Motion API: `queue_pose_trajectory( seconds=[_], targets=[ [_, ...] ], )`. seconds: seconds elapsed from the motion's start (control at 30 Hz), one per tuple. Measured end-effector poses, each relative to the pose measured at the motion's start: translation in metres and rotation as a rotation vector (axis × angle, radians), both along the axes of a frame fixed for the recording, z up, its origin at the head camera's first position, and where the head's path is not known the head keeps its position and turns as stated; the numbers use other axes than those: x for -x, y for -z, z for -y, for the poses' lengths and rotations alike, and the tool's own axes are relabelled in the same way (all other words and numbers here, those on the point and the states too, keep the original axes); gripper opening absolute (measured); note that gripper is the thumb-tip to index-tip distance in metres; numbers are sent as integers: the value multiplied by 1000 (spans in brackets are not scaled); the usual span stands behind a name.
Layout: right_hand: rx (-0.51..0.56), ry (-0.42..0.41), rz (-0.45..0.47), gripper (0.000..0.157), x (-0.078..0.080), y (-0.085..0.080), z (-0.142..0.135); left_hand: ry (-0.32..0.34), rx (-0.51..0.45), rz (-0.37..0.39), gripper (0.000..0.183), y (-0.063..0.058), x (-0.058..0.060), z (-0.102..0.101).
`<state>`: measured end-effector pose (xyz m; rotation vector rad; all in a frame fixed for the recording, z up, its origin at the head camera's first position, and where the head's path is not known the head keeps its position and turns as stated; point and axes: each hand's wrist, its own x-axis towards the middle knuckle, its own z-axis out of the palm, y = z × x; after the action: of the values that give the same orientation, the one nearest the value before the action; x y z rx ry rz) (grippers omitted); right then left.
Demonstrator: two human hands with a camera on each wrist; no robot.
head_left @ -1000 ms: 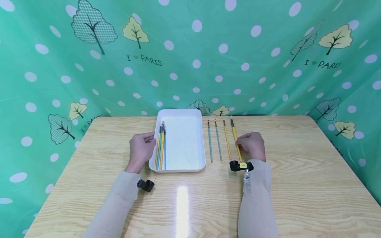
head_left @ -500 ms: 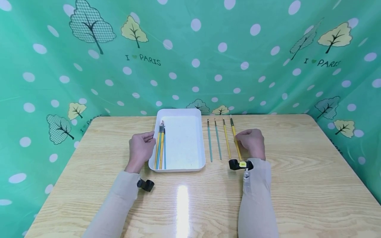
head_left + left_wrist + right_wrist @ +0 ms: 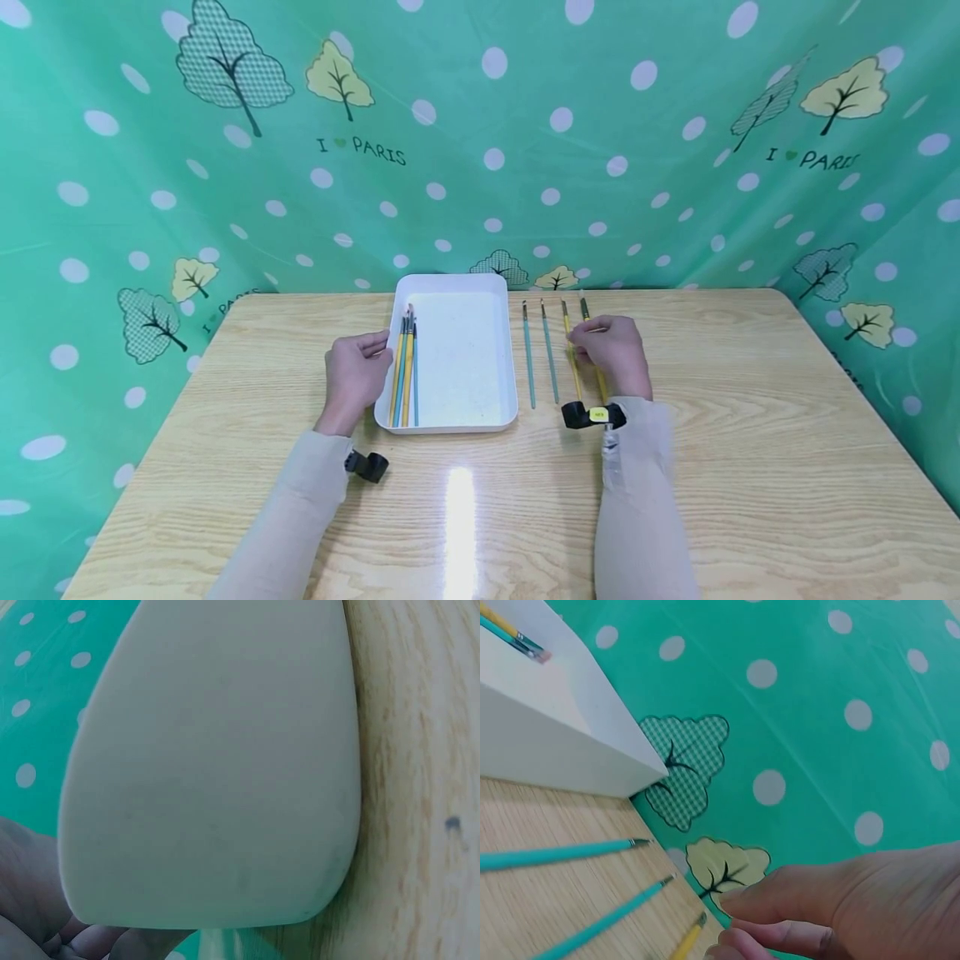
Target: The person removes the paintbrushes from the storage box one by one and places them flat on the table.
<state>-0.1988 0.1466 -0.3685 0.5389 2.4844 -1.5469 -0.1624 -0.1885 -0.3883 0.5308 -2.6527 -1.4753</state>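
My left hand (image 3: 357, 377) holds the left rim of a white tray (image 3: 467, 367); in the left wrist view the tray wall (image 3: 217, 780) hides part of the fingers. Inside the tray, yellow and blue paintbrushes (image 3: 408, 375) lie together along the left side. My right hand (image 3: 613, 352) hovers by a thin yellow paintbrush (image 3: 576, 379), its fingertips over the handle. In the right wrist view, the thumb and fingers are a little apart, with nothing visible between them. A thicker yellow paintbrush (image 3: 584, 307) lies partly under this hand.
Two blue paintbrushes, one nearer the tray (image 3: 528, 358) and one beside it (image 3: 550, 358), lie side by side on the wooden table (image 3: 750, 467). A green dotted cloth (image 3: 480, 192) hangs behind the table. Each wrist wears a black camera.
My right hand has left the thick yellow paintbrush and moved left to the thin yellow one. That thick brush stays on the table. The left hand and tray hold still.
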Motion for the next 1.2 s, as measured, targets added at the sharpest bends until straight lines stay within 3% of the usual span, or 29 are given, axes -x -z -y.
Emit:
queue_pose_trajectory(
  seconds=[0.2,0.53,0.93,1.2],
  targets=[
    [8,-57,-2,29,0,-4,7,1,1,-6,34,0,0,0],
    [71,-93,-19,29,2,-6,27,9,13,-15,34,0,0,-1],
    [43,-143,-70,21,0,-5,59,5,8,-8,34,0,0,0],
    [93,-175,-70,22,-1,-7,72,4,4,8,35,-1,-1,0]
  ],
)
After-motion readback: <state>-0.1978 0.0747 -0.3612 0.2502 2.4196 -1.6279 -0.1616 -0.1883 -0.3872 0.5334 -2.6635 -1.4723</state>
